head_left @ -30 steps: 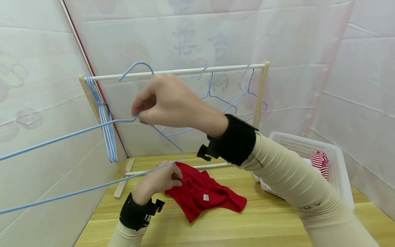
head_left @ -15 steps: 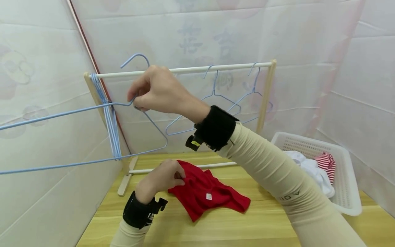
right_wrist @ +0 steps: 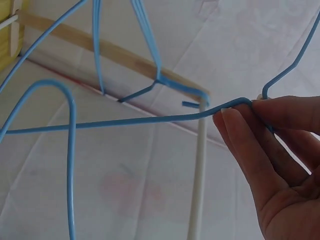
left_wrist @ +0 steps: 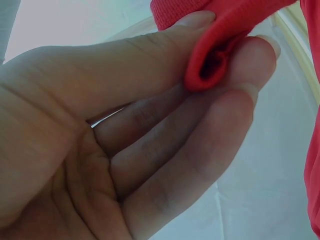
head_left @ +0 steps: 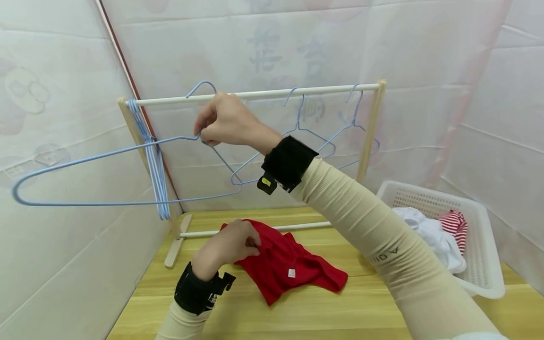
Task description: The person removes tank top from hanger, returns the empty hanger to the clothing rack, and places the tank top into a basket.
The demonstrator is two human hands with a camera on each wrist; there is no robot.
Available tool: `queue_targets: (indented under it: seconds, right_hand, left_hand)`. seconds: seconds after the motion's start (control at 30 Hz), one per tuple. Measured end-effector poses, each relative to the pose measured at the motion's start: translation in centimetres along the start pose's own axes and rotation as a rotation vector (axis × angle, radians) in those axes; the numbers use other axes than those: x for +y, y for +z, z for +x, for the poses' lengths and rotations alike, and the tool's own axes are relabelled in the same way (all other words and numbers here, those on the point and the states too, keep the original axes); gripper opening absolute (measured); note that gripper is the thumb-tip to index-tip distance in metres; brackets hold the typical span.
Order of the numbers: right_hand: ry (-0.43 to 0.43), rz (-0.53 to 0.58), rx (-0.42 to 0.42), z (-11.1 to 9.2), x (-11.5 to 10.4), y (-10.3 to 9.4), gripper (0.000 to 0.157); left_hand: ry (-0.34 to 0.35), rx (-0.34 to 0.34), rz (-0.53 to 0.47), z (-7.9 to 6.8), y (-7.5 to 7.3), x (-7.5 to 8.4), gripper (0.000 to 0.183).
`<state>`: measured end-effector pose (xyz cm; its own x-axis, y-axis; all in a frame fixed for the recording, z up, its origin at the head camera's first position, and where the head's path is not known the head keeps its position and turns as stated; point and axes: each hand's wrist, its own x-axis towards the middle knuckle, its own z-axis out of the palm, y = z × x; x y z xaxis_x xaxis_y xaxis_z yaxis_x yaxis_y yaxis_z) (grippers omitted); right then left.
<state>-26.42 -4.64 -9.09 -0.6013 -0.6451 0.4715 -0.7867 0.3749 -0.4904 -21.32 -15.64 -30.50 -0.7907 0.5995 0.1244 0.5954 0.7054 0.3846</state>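
Observation:
My right hand (head_left: pixel 233 118) is raised at the rack's rail and pinches a blue wire hanger (head_left: pixel 85 204) just below its hook. The hook overlaps the rail in the head view, and the hanger's body extends leftward. In the right wrist view, thumb and fingers meet on the hanger's wire (right_wrist: pixel 145 120) at the shoulder bend. Low over the table, my left hand (head_left: pixel 231 243) pinches an edge of a red knit garment (head_left: pixel 306 267) that lies crumpled with a white label showing. The left wrist view shows the folded red cloth (left_wrist: pixel 207 70) between thumb and fingertips.
The rack's white rail (head_left: pixel 263 94) runs between wooden posts. A bunch of blue hangers (head_left: pixel 157 179) hangs at its left end; two single hangers hang toward the right. A white basket (head_left: pixel 495 264) at the right holds white cloth (head_left: pixel 437 241) and red-striped cloth (head_left: pixel 454 226).
My right hand has carried the hanger up and away toward the rail, so the hanger's whole left end now shows. The left hand stays on the red garment. The head view has shifted slightly.

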Motion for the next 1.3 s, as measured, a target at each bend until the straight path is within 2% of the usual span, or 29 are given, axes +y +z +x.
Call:
queue_targets:
  seconds: [0.33, 0.77, 0.97, 1.3]
  right_hand:
    - [0.084, -0.044, -0.056, 1.3, 1.6, -0.4, 0.026]
    - [0.282, -0.110, -0.199, 2.5, 4.5, -1.4, 0.021]
    - [0.343, -0.121, -0.218, 2.7, 6.2, -1.7, 0.024]
    - [0.416, -0.112, -0.251, 3.8, 7.8, -2.4, 0.025]
  left_hand:
    - [0.035, 0.004, 0.023, 0.0, 0.1, 0.4, 0.005]
    - [0.058, 0.014, 0.059, 0.3, 0.4, 0.9, 0.005]
    - [0.064, 0.018, 0.027, 0.1, 0.7, 1.0, 0.005]
    - [0.087, 0.033, 0.029, -0.4, 1.0, 1.1, 0.004]
